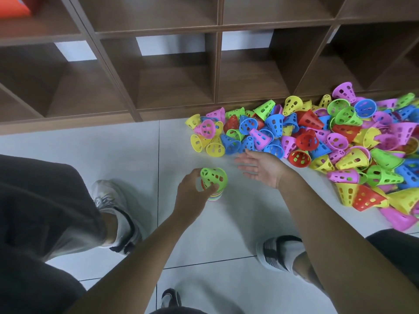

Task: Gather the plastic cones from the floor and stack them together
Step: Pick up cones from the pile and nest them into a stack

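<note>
Left hand grips cone stack — right hand spread, empty

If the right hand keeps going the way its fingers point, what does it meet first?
The right hand is open, fingers pointing up-left. Most likely the blue cone at the pile's near edge; depth is unclear, so it might pass just left of it.

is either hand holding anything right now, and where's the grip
The left hand grips the stack of cones around its side, just under the green top cone. The right hand is open and holds nothing.
</note>
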`<state>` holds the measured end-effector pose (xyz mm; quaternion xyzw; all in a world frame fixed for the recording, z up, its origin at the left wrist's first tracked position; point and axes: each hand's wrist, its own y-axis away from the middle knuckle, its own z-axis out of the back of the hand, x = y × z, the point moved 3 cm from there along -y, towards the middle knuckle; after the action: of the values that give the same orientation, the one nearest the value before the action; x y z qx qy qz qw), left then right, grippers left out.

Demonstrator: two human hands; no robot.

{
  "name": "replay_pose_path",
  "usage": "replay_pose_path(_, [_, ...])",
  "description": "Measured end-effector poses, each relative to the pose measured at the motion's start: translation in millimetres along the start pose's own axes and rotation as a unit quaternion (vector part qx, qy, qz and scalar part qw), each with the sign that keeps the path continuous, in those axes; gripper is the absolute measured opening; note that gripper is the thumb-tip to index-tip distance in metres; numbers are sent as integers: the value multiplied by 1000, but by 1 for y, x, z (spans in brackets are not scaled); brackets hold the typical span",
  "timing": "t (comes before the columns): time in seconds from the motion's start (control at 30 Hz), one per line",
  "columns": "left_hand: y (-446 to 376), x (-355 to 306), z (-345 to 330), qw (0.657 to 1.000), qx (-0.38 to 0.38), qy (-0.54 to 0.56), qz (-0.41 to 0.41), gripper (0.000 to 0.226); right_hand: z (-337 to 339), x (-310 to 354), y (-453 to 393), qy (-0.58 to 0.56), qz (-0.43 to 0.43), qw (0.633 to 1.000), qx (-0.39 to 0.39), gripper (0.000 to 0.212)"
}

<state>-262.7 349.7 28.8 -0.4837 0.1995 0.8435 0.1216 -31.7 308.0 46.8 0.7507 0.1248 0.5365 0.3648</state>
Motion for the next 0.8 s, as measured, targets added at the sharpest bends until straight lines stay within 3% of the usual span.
replay_pose_path(0.27, [-11,7,-3,995,5,-99,-12,52,-3,0,-17,4,2,997,-79,17])
replay_pose_path(0.5, [-24,28,-5,994,52,-94,-3,47,4,0,-54,0,30,983,-182,49])
replay_pose_path(0.67, [-31,18,7,993,117,-5,0,58,26,9,-80,179,75,942,-273,51])
replay_pose_path(0.8, [-49,7,23,990,138,23,-1,64,33,20,-93,323,93,900,-277,57])
